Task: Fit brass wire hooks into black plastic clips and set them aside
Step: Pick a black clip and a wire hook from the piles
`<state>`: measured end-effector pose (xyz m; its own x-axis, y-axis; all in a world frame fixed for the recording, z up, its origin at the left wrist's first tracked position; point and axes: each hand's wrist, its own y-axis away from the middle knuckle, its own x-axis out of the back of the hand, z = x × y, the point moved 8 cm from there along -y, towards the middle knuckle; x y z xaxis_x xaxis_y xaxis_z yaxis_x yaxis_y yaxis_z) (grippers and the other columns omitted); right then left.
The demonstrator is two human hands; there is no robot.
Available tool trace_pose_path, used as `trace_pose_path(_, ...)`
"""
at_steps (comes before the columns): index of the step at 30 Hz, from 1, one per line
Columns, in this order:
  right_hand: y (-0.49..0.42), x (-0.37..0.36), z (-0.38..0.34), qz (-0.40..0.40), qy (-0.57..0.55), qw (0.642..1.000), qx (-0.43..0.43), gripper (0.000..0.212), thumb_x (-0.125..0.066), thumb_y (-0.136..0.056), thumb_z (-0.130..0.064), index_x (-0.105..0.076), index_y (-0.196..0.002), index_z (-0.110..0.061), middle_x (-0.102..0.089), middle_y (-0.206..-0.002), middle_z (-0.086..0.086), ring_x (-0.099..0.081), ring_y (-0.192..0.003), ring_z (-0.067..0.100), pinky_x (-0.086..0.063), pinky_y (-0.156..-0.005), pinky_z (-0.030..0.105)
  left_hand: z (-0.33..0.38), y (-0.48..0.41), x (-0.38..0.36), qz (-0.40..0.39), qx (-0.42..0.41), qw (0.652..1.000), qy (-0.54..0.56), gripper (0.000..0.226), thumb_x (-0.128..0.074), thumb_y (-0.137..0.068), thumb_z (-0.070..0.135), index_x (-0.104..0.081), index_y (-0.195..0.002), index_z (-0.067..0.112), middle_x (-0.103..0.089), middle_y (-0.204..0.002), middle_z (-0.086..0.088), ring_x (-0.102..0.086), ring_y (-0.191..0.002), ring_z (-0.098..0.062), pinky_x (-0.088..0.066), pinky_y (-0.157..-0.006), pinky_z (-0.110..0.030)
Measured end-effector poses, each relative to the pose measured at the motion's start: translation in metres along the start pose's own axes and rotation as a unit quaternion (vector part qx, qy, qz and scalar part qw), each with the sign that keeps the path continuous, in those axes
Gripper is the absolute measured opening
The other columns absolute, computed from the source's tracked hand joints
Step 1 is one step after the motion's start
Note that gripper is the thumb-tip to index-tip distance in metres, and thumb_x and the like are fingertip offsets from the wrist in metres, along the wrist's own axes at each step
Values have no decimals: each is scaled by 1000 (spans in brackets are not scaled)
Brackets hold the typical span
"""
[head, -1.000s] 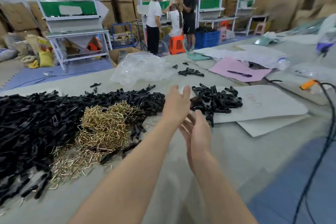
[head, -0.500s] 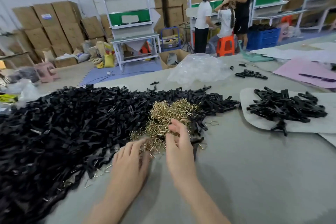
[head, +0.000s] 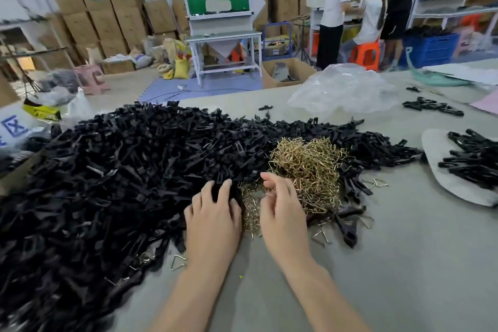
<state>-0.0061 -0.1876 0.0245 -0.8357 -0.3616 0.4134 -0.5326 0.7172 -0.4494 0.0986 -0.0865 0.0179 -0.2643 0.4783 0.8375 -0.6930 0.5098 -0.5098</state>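
Picking parts: left hand [head: 213,213] spread open on clips [head: 129,170]; right hand [head: 280,207] loosely curled over hooks [head: 307,164], should pinch just one.

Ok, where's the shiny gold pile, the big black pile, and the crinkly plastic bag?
brass wire hooks [head: 307,167], head view, middle of the gold heap.
black plastic clips [head: 129,170], head view, centre of the big black heap.
clear plastic bag [head: 342,89], head view, middle of its crumpled top.

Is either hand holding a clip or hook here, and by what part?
Cannot be told. The left hand rests fingers-down on the black clips; the right hand curls over the brass hooks, no grasp visible.
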Motion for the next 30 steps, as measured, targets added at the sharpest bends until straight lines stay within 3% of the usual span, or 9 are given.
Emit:
trace_pose_path(3, -4, 0, 7, 6, -34, 999, -14, 40, -45, -97, -3, -57, -126, -27, -53, -113, -13, -57, -82, 3, -43, -73, 17, 1, -7, -6, 21, -20, 999, -14, 40, -65, -90, 24, -63, -130, 19, -58, -135, -14, -58, -111, -35, -46, -88, -47)
trace_pose_path(7, -6, -2, 18, -6, -93, 994, -65, 42, -47, -97, -3, -58, -122, -35, -55, -112, -18, -59, -90, 4, -49, -74, 21, 0, -10, -9, 20, -21, 999, -16, 39, -61, -92, 25, -63, -130, 12, -59, -135, -13, -57, -117, -33, -46, -91, -47)
trace_pose_path(11, -7, -1, 26, 10, -149, 983, -106, 43, -46, -98, -6, -58, -112, -45, -59, -108, -16, -63, -79, 12, -53, -69, 27, -5, -9, -4, 28, 12, 999, 18, 36, -60, -94, 25, -64, -126, 8, -63, -128, -9, -59, -115, -29, -45, -93, -45)
trace_pose_path(17, -9, -1, 29, 5, -194, 972, -129, 43, -45, -99, -6, -59, -109, -45, -59, -107, -14, -61, -75, 15, -43, -51, 20, -7, -9, -8, 9, 17, 999, 48, 33, -57, -95, 25, -65, -125, 15, -54, -142, -11, -56, -119, -31, -44, -94, -46)
trace_pose_path(24, -9, -1, 29, 6, -198, 971, -134, 42, -45, -100, -7, -60, -106, -46, -60, -106, -13, -62, -77, 18, -48, -54, 22, -7, -10, -7, 11, 13, 999, 42, 40, -50, -99, 27, -61, -133, 9, -52, -146, -6, -55, -122, -28, -43, -96, -45)
trace_pose_path(28, -9, 0, 27, 0, -228, 963, -144, 39, -46, -101, -8, -63, -108, -42, -65, -99, -17, -65, -76, 9, -53, -62, 19, -6, -11, 16, 67, 20, 991, 112, 43, -37, -101, 31, -60, -132, 12, -53, -144, -2, -55, -121, -23, -40, -100, -40)
trace_pose_path(30, -11, -5, 27, -20, -291, 941, -169, 33, -47, -103, -10, -67, -110, -35, -70, -98, -13, -69, -79, 8, -57, -66, 23, 2, -8, 29, 99, -14, 985, 143, 41, -38, -102, 29, -60, -131, 11, -53, -144, -2, -53, -123, -21, -37, -102, -36)
